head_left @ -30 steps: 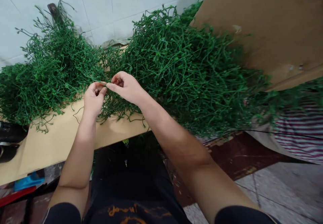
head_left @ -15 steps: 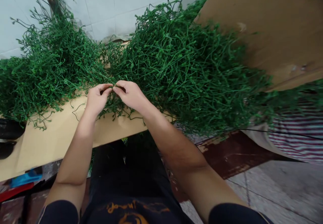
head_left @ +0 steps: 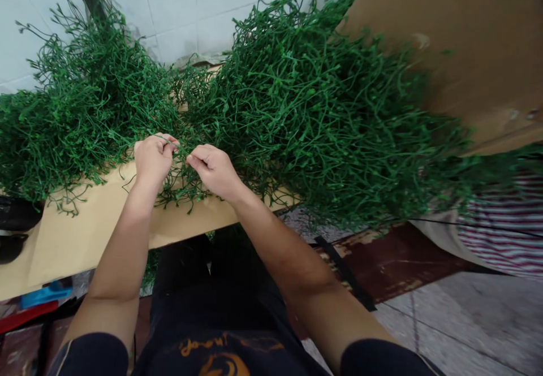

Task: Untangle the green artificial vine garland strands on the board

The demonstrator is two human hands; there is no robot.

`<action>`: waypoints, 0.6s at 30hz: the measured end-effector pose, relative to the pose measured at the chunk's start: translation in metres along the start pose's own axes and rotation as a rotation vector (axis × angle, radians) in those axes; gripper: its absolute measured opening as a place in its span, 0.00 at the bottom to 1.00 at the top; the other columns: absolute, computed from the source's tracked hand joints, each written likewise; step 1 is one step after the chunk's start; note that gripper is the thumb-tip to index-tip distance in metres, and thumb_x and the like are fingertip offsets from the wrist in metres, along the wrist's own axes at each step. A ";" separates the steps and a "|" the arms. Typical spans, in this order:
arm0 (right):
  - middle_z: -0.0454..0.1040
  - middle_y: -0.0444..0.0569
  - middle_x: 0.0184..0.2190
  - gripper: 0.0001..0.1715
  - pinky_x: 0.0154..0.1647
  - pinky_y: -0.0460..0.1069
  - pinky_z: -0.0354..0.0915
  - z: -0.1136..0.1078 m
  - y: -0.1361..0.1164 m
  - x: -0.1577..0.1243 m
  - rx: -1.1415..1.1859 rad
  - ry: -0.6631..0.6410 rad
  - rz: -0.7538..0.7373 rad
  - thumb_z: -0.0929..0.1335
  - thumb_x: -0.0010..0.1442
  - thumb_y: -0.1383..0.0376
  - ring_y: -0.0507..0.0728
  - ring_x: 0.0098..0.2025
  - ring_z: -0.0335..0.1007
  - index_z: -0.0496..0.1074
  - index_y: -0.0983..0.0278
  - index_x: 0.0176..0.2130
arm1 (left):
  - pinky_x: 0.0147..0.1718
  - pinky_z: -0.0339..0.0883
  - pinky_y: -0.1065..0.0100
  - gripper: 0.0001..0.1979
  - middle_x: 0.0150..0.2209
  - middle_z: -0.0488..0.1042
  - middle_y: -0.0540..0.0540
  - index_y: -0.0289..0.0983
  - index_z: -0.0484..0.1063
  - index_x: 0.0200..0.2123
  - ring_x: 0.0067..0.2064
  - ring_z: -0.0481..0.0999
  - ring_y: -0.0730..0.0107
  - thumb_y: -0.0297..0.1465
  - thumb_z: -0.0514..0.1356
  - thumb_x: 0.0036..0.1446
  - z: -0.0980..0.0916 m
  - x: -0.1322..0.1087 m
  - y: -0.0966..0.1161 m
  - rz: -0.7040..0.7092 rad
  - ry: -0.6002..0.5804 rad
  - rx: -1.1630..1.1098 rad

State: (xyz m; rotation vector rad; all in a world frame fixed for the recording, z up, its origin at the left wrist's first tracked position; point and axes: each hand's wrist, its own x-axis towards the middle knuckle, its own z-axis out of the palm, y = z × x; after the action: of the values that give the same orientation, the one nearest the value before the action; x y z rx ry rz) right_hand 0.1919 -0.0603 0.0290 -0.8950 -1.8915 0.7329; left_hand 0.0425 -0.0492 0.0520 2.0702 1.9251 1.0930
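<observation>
My left hand (head_left: pixel 153 156) is closed in a pinch on a thin green plastic plant stem (head_left: pixel 168 142), just above the cardboard. My right hand (head_left: pixel 213 168), a short gap to the right, has its thumb and fingertips pressed together; what they hold, if anything, is too small to make out. Around and beyond both hands lie tangled heaps of green plastic stems with small budded tips: a left heap (head_left: pixel 93 102) and a larger right heap (head_left: pixel 305 110). Loose stems hang below my fingers over the flat cardboard sheet (head_left: pixel 85 234).
A white tiled wall (head_left: pixel 173 3) stands behind the heaps. At the right, a large cardboard panel (head_left: pixel 475 42) leans over the stems. Striped cloth (head_left: pixel 504 229) lies below it. Blue (head_left: pixel 46 295) and red (head_left: pixel 27 315) objects sit at lower left, and dark items (head_left: pixel 17 217) at the left edge.
My hands, which met at the fingertips, have drawn apart. The left moved left with the stem, while the right shifted slightly down. The view shifted a little.
</observation>
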 end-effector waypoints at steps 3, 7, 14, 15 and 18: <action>0.57 0.45 0.21 0.18 0.35 0.50 0.54 -0.004 -0.011 -0.006 -0.088 0.071 -0.052 0.59 0.60 0.64 0.53 0.29 0.52 0.51 0.62 0.20 | 0.41 0.61 0.64 0.09 0.31 0.77 0.46 0.37 0.74 0.24 0.36 0.73 0.65 0.23 0.54 0.48 -0.002 0.010 -0.001 0.092 -0.024 0.061; 0.56 0.45 0.20 0.18 0.36 0.51 0.56 -0.013 -0.023 -0.019 -0.038 0.047 -0.228 0.59 0.60 0.64 0.52 0.27 0.52 0.52 0.62 0.20 | 0.41 0.60 0.62 0.07 0.26 0.74 0.47 0.38 0.69 0.19 0.35 0.72 0.62 0.23 0.56 0.45 -0.017 0.026 -0.034 -0.139 0.136 0.154; 0.60 0.44 0.21 0.16 0.29 0.48 0.56 -0.018 -0.007 -0.017 0.212 0.118 0.117 0.60 0.59 0.58 0.50 0.26 0.56 0.64 0.63 0.24 | 0.42 0.64 0.67 0.06 0.34 0.75 0.47 0.37 0.74 0.31 0.38 0.72 0.66 0.28 0.60 0.47 -0.028 0.022 -0.026 -0.035 0.073 -0.087; 0.60 0.44 0.22 0.16 0.29 0.48 0.56 -0.017 -0.005 -0.015 0.235 0.122 0.119 0.61 0.58 0.57 0.51 0.27 0.56 0.65 0.63 0.25 | 0.43 0.64 0.67 0.07 0.36 0.75 0.46 0.36 0.74 0.34 0.39 0.72 0.67 0.28 0.59 0.48 -0.025 0.020 -0.016 0.005 0.041 -0.164; 0.62 0.45 0.23 0.16 0.31 0.48 0.58 -0.017 -0.005 -0.012 0.285 0.111 0.102 0.62 0.57 0.55 0.51 0.28 0.59 0.66 0.64 0.26 | 0.44 0.65 0.67 0.09 0.36 0.76 0.45 0.34 0.74 0.35 0.40 0.73 0.68 0.32 0.57 0.54 -0.018 0.011 0.009 -0.008 -0.055 -0.387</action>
State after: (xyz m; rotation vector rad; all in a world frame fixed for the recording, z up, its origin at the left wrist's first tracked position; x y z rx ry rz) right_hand 0.2093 -0.0709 0.0349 -0.8362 -1.6041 0.9672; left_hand 0.0392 -0.0479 0.0753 1.8570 1.5454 1.2727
